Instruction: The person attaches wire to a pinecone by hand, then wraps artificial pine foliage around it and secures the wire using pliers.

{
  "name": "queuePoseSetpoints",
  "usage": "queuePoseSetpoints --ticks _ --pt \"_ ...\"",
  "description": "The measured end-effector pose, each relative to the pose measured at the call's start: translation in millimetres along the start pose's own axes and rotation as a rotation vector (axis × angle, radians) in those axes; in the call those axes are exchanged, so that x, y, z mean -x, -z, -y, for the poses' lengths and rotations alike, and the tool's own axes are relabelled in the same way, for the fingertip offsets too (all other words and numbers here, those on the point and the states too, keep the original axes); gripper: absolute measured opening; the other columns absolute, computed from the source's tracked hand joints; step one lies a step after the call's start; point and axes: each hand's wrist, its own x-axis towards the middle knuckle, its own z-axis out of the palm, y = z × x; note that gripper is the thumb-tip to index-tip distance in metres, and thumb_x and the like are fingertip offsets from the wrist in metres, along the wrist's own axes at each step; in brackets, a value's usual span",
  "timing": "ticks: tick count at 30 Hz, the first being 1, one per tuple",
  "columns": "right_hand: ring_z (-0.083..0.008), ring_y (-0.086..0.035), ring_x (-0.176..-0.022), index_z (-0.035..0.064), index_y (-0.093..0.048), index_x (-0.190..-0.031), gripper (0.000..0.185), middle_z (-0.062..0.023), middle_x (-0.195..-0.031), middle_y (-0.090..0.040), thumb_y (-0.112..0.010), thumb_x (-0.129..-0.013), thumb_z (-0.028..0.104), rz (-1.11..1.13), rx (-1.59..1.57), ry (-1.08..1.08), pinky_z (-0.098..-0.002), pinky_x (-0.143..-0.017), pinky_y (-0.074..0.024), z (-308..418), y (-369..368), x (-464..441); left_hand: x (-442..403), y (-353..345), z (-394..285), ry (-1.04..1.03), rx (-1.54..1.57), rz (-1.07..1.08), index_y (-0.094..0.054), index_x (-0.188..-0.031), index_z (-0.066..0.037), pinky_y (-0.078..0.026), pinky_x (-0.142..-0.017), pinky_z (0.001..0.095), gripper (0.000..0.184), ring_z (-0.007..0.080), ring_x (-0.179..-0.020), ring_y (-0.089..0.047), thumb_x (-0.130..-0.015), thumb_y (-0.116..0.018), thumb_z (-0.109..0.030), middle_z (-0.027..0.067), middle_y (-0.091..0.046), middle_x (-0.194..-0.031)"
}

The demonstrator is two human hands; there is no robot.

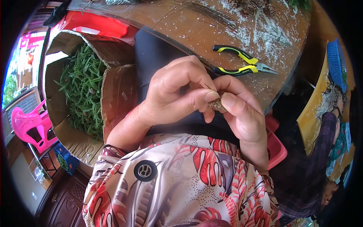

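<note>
A small brown pine cone (216,105) is held between my two hands above my lap, mostly covered by the fingers. My left hand (177,92) is closed, its thumb and forefinger pinched at the cone's upper end, where a thin wire-like strand (206,86) shows. From the other side, my right hand (244,109) grips the cone between thumb and curled fingers. Just beyond the hands, pliers (242,70) with black and yellow handles lie on the brown table (181,28), jaws pointing right.
On my left stands a cardboard box (119,89) holding green artificial fir sprigs (85,90). Pine cones (249,6), thin wires (211,15) and white flakes (270,32) lie on the table. Another person's plaid sleeve (321,147) and a blue basket (335,64) are at the right.
</note>
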Motion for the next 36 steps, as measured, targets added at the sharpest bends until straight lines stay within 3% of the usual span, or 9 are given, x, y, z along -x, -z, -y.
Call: queuePoseSetpoints --ticks 6,10,14,23,26,29,30,33,36 --pt "-0.0064 -0.042 -0.057 -0.0019 -0.048 -0.090 0.030 -0.0041 -0.068 -0.050 -0.047 -0.082 0.027 0.044 0.070 -0.109 -0.0177 -0.050 -0.0316 12 1 1 -3 3 7 -0.138 -0.119 0.016 -0.055 -0.075 -0.002 -0.038 -0.049 0.0242 0.010 0.0143 -0.056 -0.050 -0.072 -0.064 -0.005 0.0053 -0.052 -0.066" --pt "-0.0017 -0.036 -0.063 0.0016 -0.051 -0.092 0.016 0.0044 -0.073 -0.044 -0.045 -0.085 0.014 0.060 0.124 -0.094 -0.0163 -0.055 -0.0308 12 4 4 0 2 5 -0.124 -0.126 0.036 -0.054 -0.075 -0.001 -0.039 -0.054 0.0245 0.012 0.0139 -0.060 -0.047 -0.073 -0.064 -0.008 0.0066 -0.050 -0.068" --pt "0.0002 -0.033 -0.063 0.0026 -0.051 -0.089 0.012 0.0064 -0.073 -0.042 -0.046 -0.084 0.012 0.012 0.091 -0.069 -0.0155 -0.055 -0.0292 11 -1 6 0 -1 7 -0.125 -0.079 -0.033 -0.056 -0.074 -0.003 -0.038 -0.049 0.0247 0.012 0.0156 -0.056 -0.050 -0.069 -0.066 -0.005 0.0053 -0.052 -0.065" --pt "0.0007 -0.035 -0.062 0.0025 -0.051 -0.089 0.011 0.0064 -0.073 -0.044 -0.046 -0.083 0.010 -0.037 0.066 0.025 -0.0143 -0.055 -0.0290 11 2 9 -3 5 5 -0.182 -0.169 0.094 -0.056 -0.078 0.000 -0.040 -0.055 0.0248 0.013 0.0146 -0.061 -0.049 -0.073 -0.064 -0.008 0.0074 -0.053 -0.071" --pt "-0.0039 -0.037 -0.055 0.0006 -0.050 -0.083 0.022 -0.0002 -0.067 -0.047 -0.047 -0.079 0.022 -0.145 0.137 0.025 -0.0165 -0.048 -0.0283 11 -1 7 -2 2 3 -0.207 -0.192 0.119 -0.057 -0.079 0.001 -0.040 -0.056 0.0247 0.013 0.0147 -0.062 -0.049 -0.073 -0.063 -0.009 0.0086 -0.055 -0.073" --pt "-0.0040 -0.038 -0.055 0.0006 -0.050 -0.083 0.022 -0.0002 -0.067 -0.047 -0.047 -0.079 0.022 -0.153 0.084 0.016 -0.0165 -0.048 -0.0285 11 -5 8 -3 -13 -4 0.186 0.211 -0.189 -0.060 -0.079 -0.002 -0.040 -0.051 0.0246 0.014 0.0143 -0.058 -0.052 -0.067 -0.066 0.000 0.0051 -0.055 -0.067" --pt "-0.0040 -0.038 -0.055 0.0006 -0.050 -0.083 0.021 -0.0002 -0.068 -0.047 -0.047 -0.079 0.021 -0.157 0.058 0.010 -0.0165 -0.048 -0.0287 11 -6 9 -3 -12 -4 0.187 0.210 -0.189 -0.060 -0.079 -0.002 -0.040 -0.051 0.0246 0.014 0.0143 -0.058 -0.052 -0.067 -0.066 0.000 0.0051 -0.055 -0.067" --pt "-0.0036 -0.037 -0.055 0.0006 -0.050 -0.084 0.021 0.0005 -0.068 -0.047 -0.048 -0.079 0.021 -0.123 0.068 0.024 -0.0165 -0.048 -0.0286 11 -4 8 -4 -8 1 -0.063 -0.053 -0.034 -0.059 -0.078 -0.002 -0.040 -0.050 0.0242 0.013 0.0140 -0.057 -0.052 -0.067 -0.065 0.002 0.0055 -0.056 -0.066" --pt "-0.0021 -0.036 -0.058 0.0010 -0.050 -0.085 0.016 0.0025 -0.070 -0.046 -0.048 -0.080 0.016 -0.095 0.067 0.030 -0.0159 -0.051 -0.0291 13 -1 9 -4 -11 1 -0.103 -0.113 -0.065 -0.058 -0.076 -0.002 -0.040 -0.050 0.0243 0.012 0.0141 -0.056 -0.052 -0.066 -0.065 0.002 0.0057 -0.056 -0.066"
